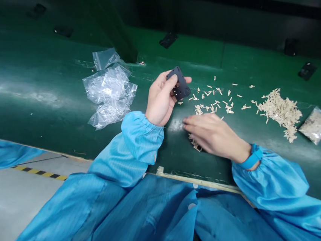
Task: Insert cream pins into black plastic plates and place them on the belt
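My left hand [162,98] is closed around a flat black rectangular plastic part [180,85] with small holes, the thumb pressed on its face. Just to the right, my right hand [214,135] hovers low over or rests on the table, palm down and fingers stretched out, slightly blurred. Small pale strip-like pieces [196,146] peek out below its palm, next to something dark that the hand mostly hides. More loose pale pieces [215,99] lie scattered beyond the fingers. Whether the right fingertips touch any piece cannot be made out.
Clear plastic bags [109,89] lie heaped on the green table [49,125] at left. A pile of pale pieces [282,111] and a filled bag [316,125] are at right. Several black parts, one [168,40] behind my left hand, lie along the back. A green post [102,16] rises there.
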`<state>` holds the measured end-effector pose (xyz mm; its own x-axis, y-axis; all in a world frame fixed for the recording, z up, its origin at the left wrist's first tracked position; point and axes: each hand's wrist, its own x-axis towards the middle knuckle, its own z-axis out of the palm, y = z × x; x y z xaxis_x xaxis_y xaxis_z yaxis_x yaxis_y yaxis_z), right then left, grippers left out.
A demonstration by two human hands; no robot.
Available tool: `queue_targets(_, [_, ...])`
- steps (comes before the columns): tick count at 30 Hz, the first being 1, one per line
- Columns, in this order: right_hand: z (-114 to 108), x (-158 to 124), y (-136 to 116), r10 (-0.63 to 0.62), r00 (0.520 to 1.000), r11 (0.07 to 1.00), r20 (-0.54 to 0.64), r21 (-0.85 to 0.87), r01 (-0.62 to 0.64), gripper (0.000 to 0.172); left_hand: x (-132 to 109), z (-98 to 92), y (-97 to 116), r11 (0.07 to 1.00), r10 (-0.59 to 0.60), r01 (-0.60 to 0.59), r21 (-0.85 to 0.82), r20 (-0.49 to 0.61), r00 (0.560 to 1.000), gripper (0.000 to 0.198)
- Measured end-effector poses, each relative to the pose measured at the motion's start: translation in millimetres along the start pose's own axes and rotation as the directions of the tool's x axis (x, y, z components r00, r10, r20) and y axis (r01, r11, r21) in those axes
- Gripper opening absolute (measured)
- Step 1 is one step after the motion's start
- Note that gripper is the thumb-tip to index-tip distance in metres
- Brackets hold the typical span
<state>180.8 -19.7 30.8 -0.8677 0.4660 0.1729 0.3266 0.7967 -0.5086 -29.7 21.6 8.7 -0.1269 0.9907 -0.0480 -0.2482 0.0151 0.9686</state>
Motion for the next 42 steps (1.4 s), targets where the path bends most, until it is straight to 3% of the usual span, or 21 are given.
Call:
queue_targets(2, [4,6,-3,-0.072,0.992,0.997,0.105,0.028,0.069,0.036,2,-3.6,1,1.000,0.013,-0.013,0.002,-0.013,1.000,0.041])
queue_targets(4, [0,-1,7,-0.011,0.995,1.000,0.096,-0.004,0.012,0.039,3,-4.8,1,1.000,0.013,-0.013,-0.012,-0.019,1.000,0.042])
queue_targets(8, [-29,-42,43,0.230,0.972,0.949,-0.057,-0.209,-0.237,0.039,0,-1.4,4,0.998,0.002,-0.003,-0.060,-0.010,1.000,0.042])
queue_targets(11, [-42,-61,47,0.321,0.920,0.879,-0.224,-0.290,-0.377,0.037,-2,0.9,5,0.999,0.000,0.000,-0.051,0.006,1.000,0.043])
queue_targets(13, [-36,-54,33,0.287,0.933,0.912,-0.218,-0.236,-0.336,0.037,-2,1.2,4,0.999,-0.004,0.004,-0.040,0.015,1.000,0.042])
queue_targets(16, [-13,-28,6,0.124,0.992,0.989,-0.038,-0.082,-0.127,0.038,-1,1.3,2,0.999,-0.011,0.011,-0.042,0.011,1.000,0.041])
queue_targets(19, [-1,-17,4,0.060,0.998,0.996,0.030,-0.073,-0.058,0.036,-2,2.8,1,0.999,-0.004,0.003,-0.046,-0.018,1.000,0.042])
queue_targets(21, [-8,-31,17,0.167,0.985,0.968,-0.051,-0.183,-0.173,0.035,-3,4.7,2,0.999,-0.004,0.002,-0.052,-0.033,0.999,0.042])
queue_targets(24, [-30,-64,36,0.331,0.910,0.862,-0.251,-0.312,-0.399,0.033,-5,7.7,5,0.998,-0.017,0.014,-0.058,-0.040,0.999,0.037])
queue_targets(27, [-45,-82,31,0.362,0.866,0.849,-0.344,-0.261,-0.459,0.022,-7,9.8,8,0.998,-0.045,0.044,-0.044,-0.039,0.998,0.031])
queue_targets(30, [-43,-80,12,0.407,0.856,0.879,-0.320,-0.119,-0.462,0.011,-10,11.4,12,0.994,-0.105,0.105,-0.020,-0.014,0.994,0.029])
queue_targets(34, [-31,-71,1,0.491,0.857,0.870,-0.156,0.052,-0.490,0.007,-14,14.2,17,0.984,-0.178,0.178,0.015,0.049,0.983,0.031])
queue_targets(38, [-23,-65,5,0.506,0.855,0.862,-0.110,0.097,-0.498,0.012,-17,16.5,17,0.981,-0.191,0.186,0.057,0.096,0.977,0.032])
queue_targets(42, [-19,-53,8,0.556,0.822,0.831,-0.121,0.077,-0.551,0.011,-18,16.9,14,0.979,-0.178,0.166,0.116,0.103,0.979,0.030])
